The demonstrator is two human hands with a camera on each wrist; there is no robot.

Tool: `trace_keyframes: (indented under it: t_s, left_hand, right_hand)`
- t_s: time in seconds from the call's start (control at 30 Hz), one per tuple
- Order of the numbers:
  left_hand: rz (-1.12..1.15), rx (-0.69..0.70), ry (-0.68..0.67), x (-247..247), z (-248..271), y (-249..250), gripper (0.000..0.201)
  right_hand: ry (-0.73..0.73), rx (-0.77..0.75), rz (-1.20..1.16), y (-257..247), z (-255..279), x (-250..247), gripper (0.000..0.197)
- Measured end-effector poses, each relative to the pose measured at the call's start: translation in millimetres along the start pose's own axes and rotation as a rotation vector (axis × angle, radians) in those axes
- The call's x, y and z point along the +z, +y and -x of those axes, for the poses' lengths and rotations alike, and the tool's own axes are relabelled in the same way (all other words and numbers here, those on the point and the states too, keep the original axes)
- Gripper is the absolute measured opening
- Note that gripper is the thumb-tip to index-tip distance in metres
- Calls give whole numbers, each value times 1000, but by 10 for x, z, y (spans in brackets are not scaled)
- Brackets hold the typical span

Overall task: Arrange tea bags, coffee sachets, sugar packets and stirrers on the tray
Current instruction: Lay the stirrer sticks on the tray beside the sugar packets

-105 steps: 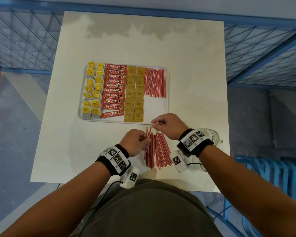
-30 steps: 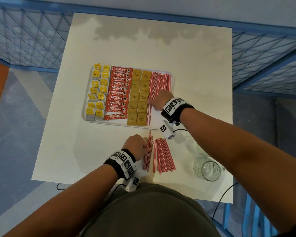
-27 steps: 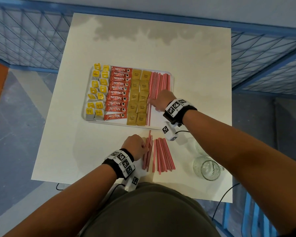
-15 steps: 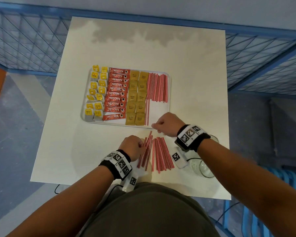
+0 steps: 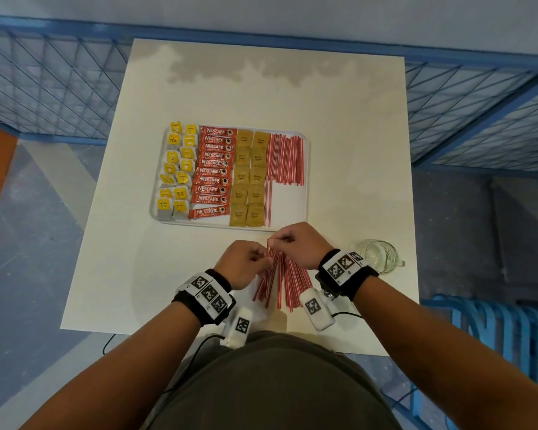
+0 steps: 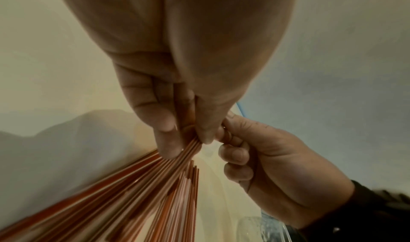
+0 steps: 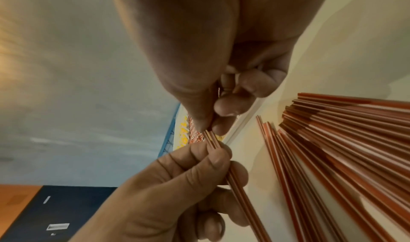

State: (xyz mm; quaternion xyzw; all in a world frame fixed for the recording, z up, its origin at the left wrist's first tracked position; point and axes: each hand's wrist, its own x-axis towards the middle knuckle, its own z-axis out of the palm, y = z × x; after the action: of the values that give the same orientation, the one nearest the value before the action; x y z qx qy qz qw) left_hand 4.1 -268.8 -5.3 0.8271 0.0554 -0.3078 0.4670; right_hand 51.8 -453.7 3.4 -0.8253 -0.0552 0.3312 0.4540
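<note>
black wristbands (image 5: 206,293) with square-patterned tags

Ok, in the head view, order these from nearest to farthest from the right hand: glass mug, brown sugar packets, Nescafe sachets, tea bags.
From the right hand:
1. Brown sugar packets, on the tray just ahead.
2. Glass mug, off to its right on the table; close to call with the sugar.
3. Nescafe sachets, ahead-left.
4. Tea bags, tray's left edge.

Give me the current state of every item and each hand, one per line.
tray: flat on table, partly filled
tea bags: on tray, two columns
coffee sachets: on tray, one column
sugar packets: on tray, two columns
tray stirrers: laid side by side
loose stirrers: fanned on table
glass mug: upright on table
left hand: holds stirrers
right hand: pinches stirrer tips
</note>
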Motion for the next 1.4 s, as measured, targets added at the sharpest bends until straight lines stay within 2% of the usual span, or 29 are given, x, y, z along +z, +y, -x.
trace_keyframes:
  t_s: [0.17,0.4,0.57,0.73,0.9,1.0,1.07,1.2,1.3,1.4]
  left_hand:
    - [-18,12,-33,-18,4,12,16]
    - [-5,17,16,-19,-40,27,14]
    - [-240,-59,24,17,-64,-30,21]
    - [-400,-105,18,134,-105,-41,29]
    - [-493,-98,30,212,-114,20,36]
    - [-533,-103,21,236,-108,61,33]
    - [-541,-105,28,247,-112,61,31]
    - [-531,-131,32,247,-116,50,26]
    - [-518,-138,37,239,-113,57,24]
    - [-499,-139,32,224,-119,51,22]
  right_hand:
    - [-27,-6,-19,-52,2,-41,20]
    - [-28,-39,63,-211,-163,-320,24]
    - [82,-17,59,-439,-411,-699,24]
    - [184,-2,137,-520,-809,-908,34]
    - [173,70,195,-386,-1164,-854,31]
    - [152,94,228,-323,-1267,-782,41]
    - [134,113,253,-287,-1308,-739,43]
    - [106,148,259,-249,-1344,-680,33]
    - [121,151,239,-228,-1358,-665,43]
    - [127,152,250,-226,-1354,-662,44]
